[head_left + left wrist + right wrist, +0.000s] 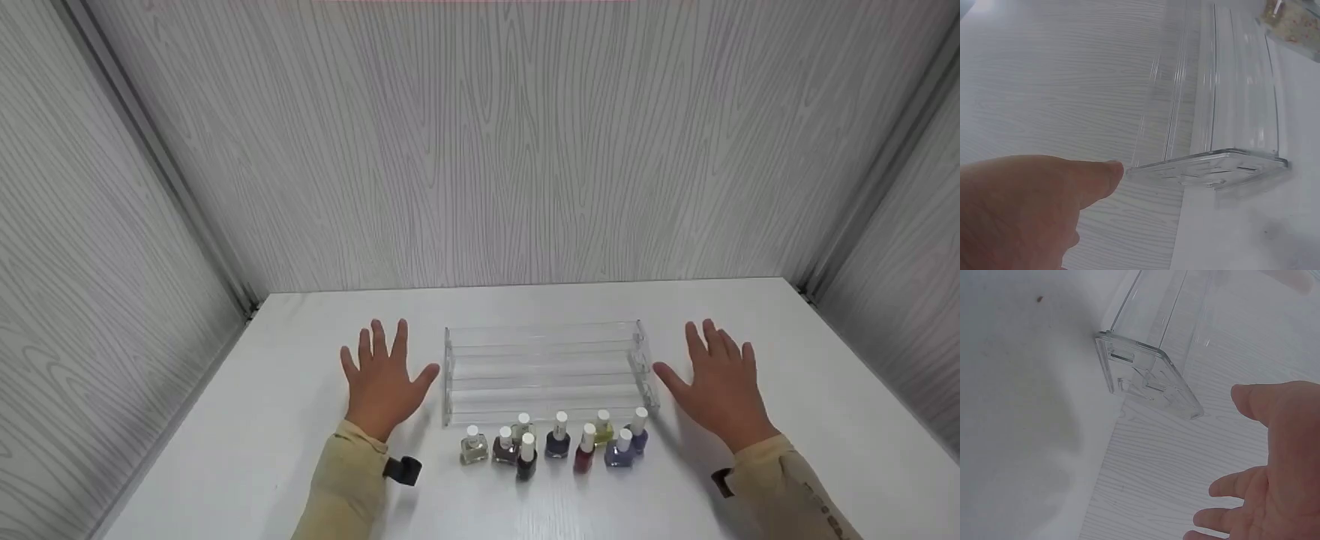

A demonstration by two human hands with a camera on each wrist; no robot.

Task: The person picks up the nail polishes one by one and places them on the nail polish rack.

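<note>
Nearest the person, a cluster of nail polish bottles (559,444) with white caps stands upright on the white table (810,337), just in front of the clear acrylic rack (544,371). Beyond them, the left hand (382,379) lies flat on the table just left of the rack, fingers spread and grasping nothing, thumb pointing at the rack's end panel. The right hand (716,386) lies likewise just right of the rack, fingers released. Farthest, grey wood-grain walls (480,150) enclose the table.
</note>
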